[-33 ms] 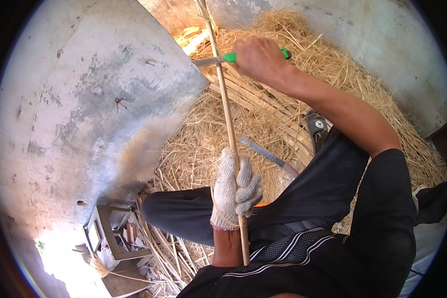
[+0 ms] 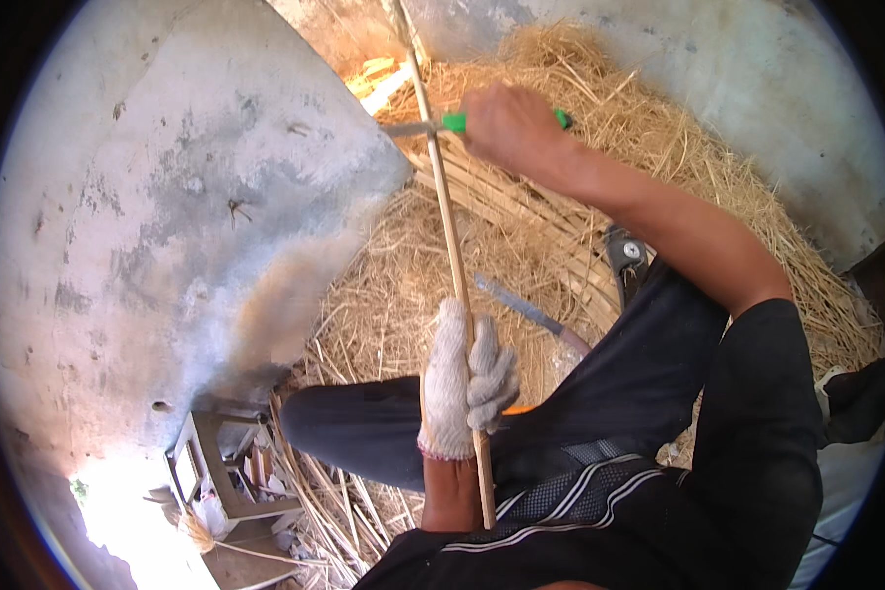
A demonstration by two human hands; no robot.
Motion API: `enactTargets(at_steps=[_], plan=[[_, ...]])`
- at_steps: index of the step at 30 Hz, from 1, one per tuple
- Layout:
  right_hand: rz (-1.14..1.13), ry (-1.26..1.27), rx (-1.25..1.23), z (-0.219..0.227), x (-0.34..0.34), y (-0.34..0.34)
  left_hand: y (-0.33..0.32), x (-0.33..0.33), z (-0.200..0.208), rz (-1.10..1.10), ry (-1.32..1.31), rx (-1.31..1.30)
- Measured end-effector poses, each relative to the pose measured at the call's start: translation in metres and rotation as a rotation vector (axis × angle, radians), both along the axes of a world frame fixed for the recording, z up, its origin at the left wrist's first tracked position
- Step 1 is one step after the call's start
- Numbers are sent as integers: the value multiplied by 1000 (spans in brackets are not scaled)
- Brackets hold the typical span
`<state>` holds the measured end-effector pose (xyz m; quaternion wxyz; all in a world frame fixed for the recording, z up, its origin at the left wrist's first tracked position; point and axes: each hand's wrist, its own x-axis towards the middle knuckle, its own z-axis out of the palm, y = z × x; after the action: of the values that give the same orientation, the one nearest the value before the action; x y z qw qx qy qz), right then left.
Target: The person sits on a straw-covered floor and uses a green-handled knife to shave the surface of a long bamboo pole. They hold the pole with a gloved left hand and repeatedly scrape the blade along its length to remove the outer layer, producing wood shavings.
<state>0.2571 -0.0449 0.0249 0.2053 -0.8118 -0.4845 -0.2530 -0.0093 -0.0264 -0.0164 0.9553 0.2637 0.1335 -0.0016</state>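
Observation:
My gloved left hand is closed round a long, thin bamboo strip. The strip slants from my lap up past the far edge of the straw. Bare and wrapped round a green handle, my right hand holds a knife. Its blade lies crosswise against the upper part of the strip, with the tip reaching left to the corner of the pale slab. On the straw beyond my left hand lies a second knife with a brownish handle, touched by neither hand.
A large pale, stained slab fills the left side. Loose shavings heap up at the back right, beside flat split strips. A small wooden stool stands at lower left. My shoe rests among the shavings.
My right hand and the knife have come slightly nearer to me. The strip and my left hand have also shifted a little toward my body.

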Motion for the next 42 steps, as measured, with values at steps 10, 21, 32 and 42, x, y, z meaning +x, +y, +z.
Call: enactTargets(at_steps=[10,21,32,42], plan=[[246,96,-78,-4,-36,2,12,3,8,140,-14,66],[-18,112,-75,2,0,8,-19,-20,-2,182,275,636],[362,957,271,13,24,7,1,-35,-23,104,73,515],[1026,1443,423,26,-41,-22,16,-20,4,10,-85,690]])
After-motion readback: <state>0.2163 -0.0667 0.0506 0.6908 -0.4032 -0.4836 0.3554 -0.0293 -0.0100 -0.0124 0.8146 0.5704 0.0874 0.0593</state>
